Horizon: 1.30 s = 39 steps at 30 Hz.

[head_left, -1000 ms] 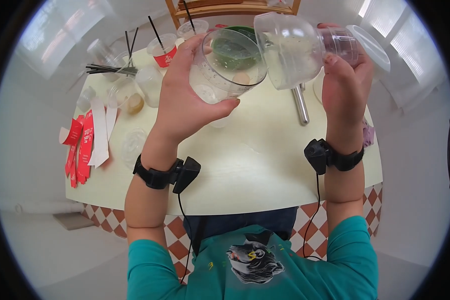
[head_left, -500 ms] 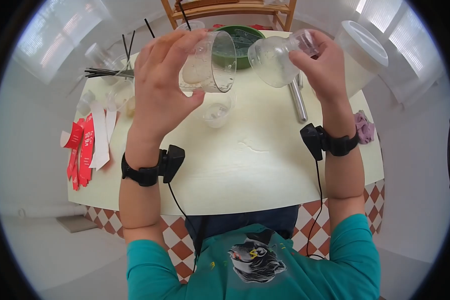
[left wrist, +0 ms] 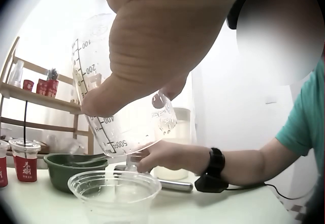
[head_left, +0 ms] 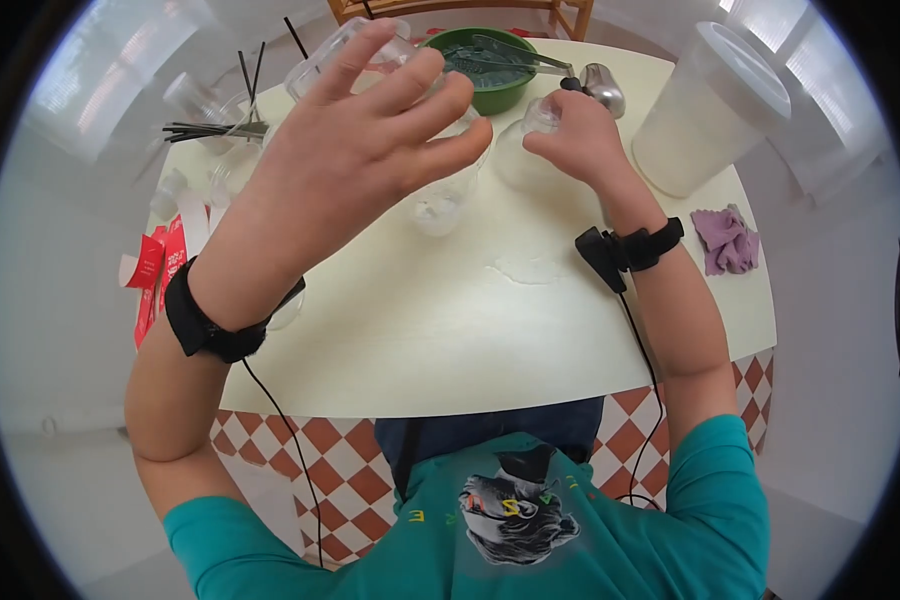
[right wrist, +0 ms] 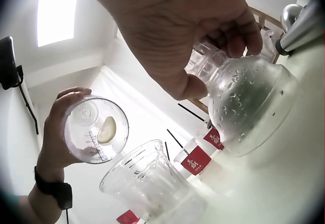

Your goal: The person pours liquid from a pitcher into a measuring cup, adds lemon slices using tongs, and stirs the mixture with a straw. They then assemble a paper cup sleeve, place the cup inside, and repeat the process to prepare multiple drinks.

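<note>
The left hand (head_left: 370, 145) has a wide grip on a clear measuring cup (left wrist: 124, 130), its fingers spread and bent round the wall. The measuring cup is tilted with its mouth downward, the 500 mark lying near the lower rim, and a pale slice (right wrist: 107, 130) shows inside it. The right hand (head_left: 588, 145) has a narrow grip, thumb and fingers pinching the neck of a clear domed vessel (right wrist: 244, 99). The vessel's broad end lies at 8 o'clock from that grip, low at the desk (head_left: 430, 345), with water drops on its wall; whether it touches the desk I cannot tell.

A clear plastic cup (left wrist: 114, 201) stands upright on the desk between the hands, between 4 and 5 o'clock from the left grip and at 8 o'clock from the right. The measuring cup's rim is apart from it.

From the middle of the desk in the head view, a green bowl (head_left: 500, 98) is at 12 o'clock, a metal tool (head_left: 604, 92) at 1, a tall lidded pitcher (head_left: 695, 120) at 2, a purple cloth (head_left: 727, 242) at 3, red paper strips (head_left: 173, 250) at 9 and black straws (head_left: 210, 133) at 10. A wet patch (head_left: 527, 270) shows on the desk.
</note>
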{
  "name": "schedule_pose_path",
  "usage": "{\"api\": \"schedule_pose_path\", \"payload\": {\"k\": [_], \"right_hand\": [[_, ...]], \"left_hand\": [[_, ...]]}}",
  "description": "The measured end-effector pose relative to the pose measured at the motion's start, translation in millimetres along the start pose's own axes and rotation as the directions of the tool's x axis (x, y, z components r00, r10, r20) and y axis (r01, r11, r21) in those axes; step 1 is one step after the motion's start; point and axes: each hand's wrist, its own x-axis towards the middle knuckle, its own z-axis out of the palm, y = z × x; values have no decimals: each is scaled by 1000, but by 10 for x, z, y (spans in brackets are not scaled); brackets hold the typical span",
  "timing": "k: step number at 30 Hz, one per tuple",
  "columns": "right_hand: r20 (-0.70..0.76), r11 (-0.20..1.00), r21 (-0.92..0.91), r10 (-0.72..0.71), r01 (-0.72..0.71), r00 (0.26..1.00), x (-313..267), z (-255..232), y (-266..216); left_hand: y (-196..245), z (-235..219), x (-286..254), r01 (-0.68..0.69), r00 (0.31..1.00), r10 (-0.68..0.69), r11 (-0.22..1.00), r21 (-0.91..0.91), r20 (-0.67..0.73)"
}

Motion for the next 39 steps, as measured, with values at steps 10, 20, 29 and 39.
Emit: {"api": "schedule_pose_path", "payload": {"k": [10,20,29,39], "right_hand": [[77,999,-23,28,-26,997,-27,-6,-51],[-198,928,370,41,35,979,56,-252,-4],[-424,395,818,-75,417,902,-222,-836,-291],[-460,381,704,-399,600,793,96,-445,328]], "left_hand": [[12,179,45,-114,991,112,993,-22,-77],[-99,336,39,315,939,-341,908,-277,-47],[62,351,155,356,751,-623,102,-929,219],[387,304,257,266,809,-532,-46,-963,249]]}}
